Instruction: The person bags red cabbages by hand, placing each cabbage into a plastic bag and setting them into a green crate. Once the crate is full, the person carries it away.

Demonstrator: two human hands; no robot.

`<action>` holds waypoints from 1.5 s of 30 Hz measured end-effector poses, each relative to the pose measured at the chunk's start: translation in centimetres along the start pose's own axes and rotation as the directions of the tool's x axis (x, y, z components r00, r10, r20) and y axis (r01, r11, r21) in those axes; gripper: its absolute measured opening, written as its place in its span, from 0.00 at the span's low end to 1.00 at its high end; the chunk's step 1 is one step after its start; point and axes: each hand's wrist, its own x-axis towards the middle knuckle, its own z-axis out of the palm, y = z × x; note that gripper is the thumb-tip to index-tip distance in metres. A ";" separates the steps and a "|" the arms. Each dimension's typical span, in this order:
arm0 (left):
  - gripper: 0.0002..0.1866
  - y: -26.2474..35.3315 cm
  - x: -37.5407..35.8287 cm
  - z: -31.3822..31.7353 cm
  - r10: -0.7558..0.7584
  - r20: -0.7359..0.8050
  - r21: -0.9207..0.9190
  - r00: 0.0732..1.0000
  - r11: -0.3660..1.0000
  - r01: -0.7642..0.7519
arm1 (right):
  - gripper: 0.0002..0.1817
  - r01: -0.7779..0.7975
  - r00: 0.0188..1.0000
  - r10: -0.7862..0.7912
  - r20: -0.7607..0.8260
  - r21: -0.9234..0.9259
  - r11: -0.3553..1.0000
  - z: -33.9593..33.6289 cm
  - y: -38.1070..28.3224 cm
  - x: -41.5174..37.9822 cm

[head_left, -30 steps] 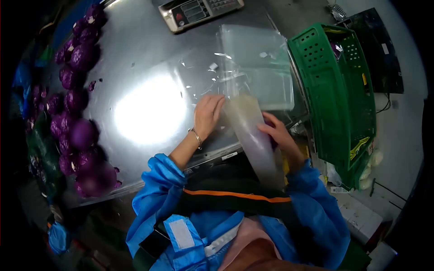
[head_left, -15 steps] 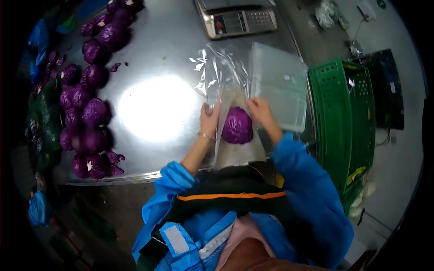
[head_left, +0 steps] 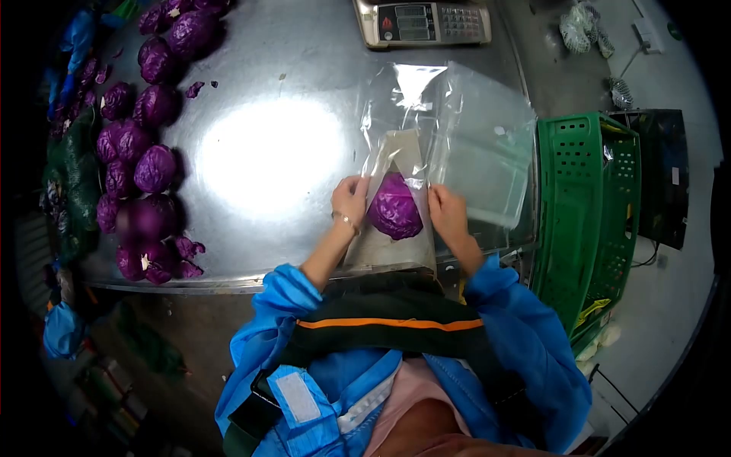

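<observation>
A purple cabbage [head_left: 396, 212] lies between my hands at the near edge of the metal table, on a beige sheet-like piece [head_left: 387, 255]. Over its far part reaches the mouth of a clear plastic bag [head_left: 400, 110], whose body stretches away flat. My left hand [head_left: 350, 198] is closed on the bag's left edge, beside the cabbage. On the other side my right hand [head_left: 448, 212] pinches the right edge. More flat clear bags [head_left: 495, 133] lie to the right of the one I hold.
Several purple cabbages [head_left: 156, 169] line the table's left side, with loose leaves [head_left: 194, 89] near them. A digital scale [head_left: 426, 24] stands at the back. Green crates [head_left: 563, 228] stand beyond the table's right edge.
The bag's mouth has come nearer and now overlaps the far part of the cabbage. Both hands have moved down alongside it. The camera view has shifted a little.
</observation>
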 end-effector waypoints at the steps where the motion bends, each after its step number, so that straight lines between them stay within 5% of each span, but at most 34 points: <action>1: 0.14 -0.4 -1.2 -1.0 0.099 -0.034 0.105 0.994 0.990 -0.095 | 0.10 -0.034 0.999 0.035 0.030 -0.035 0.999 0.0 -0.1 -1.7; 6: 0.08 -0.5 -6.2 -6.2 0.277 0.150 0.290 0.949 0.905 -0.310 | 0.11 -0.254 0.957 0.234 0.171 0.103 0.962 -0.2 -1.2 -7.6; 9: 0.07 0.0 -5.7 -7.0 0.319 0.326 0.349 0.890 0.834 -0.427 | 0.13 -0.044 0.981 0.101 -0.167 0.317 0.947 1.2 -2.0 -5.4; 13: 0.06 -1.5 -7.4 -9.0 0.303 0.541 0.467 0.784 0.668 -0.580 | 0.16 -0.018 0.998 0.017 0.054 0.014 1.000 0.4 -2.6 -6.1; 15: 0.05 -3.0 -8.9 -10.1 0.512 0.568 0.277 0.645 0.619 -0.735 | 0.16 -0.026 0.999 0.026 0.040 0.011 1.000 1.6 -1.3 -10.4; 17: 0.07 -3.0 -10.5 -10.0 0.285 0.564 0.364 0.775 0.756 -0.544 | 0.15 -0.090 0.996 0.093 -0.011 0.146 0.985 1.9 -2.2 -11.6; 20: 0.07 1.2 -9.3 -8.7 0.441 0.327 0.190 0.836 0.836 -0.515 | 0.15 -0.317 0.943 0.317 0.098 0.547 0.775 1.2 -2.9 -9.5; 22: 0.07 5.2 -7.4 -8.3 0.334 0.263 0.172 0.905 0.907 -0.385 | 0.15 -0.247 0.965 0.251 0.072 0.559 0.792 -1.4 -6.5 -7.0; 23: 0.07 7.2 -6.3 -8.5 0.399 0.140 0.067 0.906 0.909 -0.410 | 0.17 -0.217 0.969 0.241 0.053 0.646 0.732 -2.8 -8.0 -5.8; 27: 0.09 16.5 -3.0 -12.1 0.378 0.254 0.011 0.890 0.919 -0.394 | 0.21 -0.094 0.995 0.094 0.038 0.700 0.708 -7.7 -13.1 -1.7; 30: 0.11 18.4 0.4 -13.3 0.143 0.389 -0.017 0.910 0.989 -0.148 | 0.21 -0.074 0.996 0.023 0.081 0.708 0.703 -8.7 -13.8 1.3; 31: 0.10 18.6 0.4 -13.2 0.053 0.418 -0.019 0.907 0.999 -0.050 | 0.21 -0.023 0.998 -0.019 0.058 0.648 0.761 -8.8 -14.1 1.7; 34: 0.10 18.0 -0.5 -12.7 0.098 0.452 0.063 0.886 0.988 -0.142 | 0.23 0.190 0.980 -0.197 -0.008 0.314 0.930 -9.5 -15.0 1.3; 37: 0.10 19.8 -0.6 -13.2 -0.054 0.547 -0.036 0.836 0.995 0.088 | 0.23 0.665 0.729 -0.685 0.005 -0.242 0.707 -10.8 -16.6 1.4; 40: 0.09 19.8 0.8 -11.1 0.037 0.438 0.011 0.898 0.999 -0.047 | 0.17 0.811 0.567 -0.766 0.303 -0.366 0.455 -9.8 -17.5 1.8; 43: 0.09 20.0 1.0 -10.4 0.184 0.427 0.032 0.885 0.975 -0.218 | 0.10 0.801 0.585 -0.755 0.297 -0.360 0.478 -11.7 -18.0 2.6; 45: 0.09 23.1 -0.7 -12.4 0.190 0.391 -0.170 0.901 0.977 -0.132 | 0.08 0.729 0.665 -0.725 0.177 -0.362 0.580 -13.8 -17.4 2.3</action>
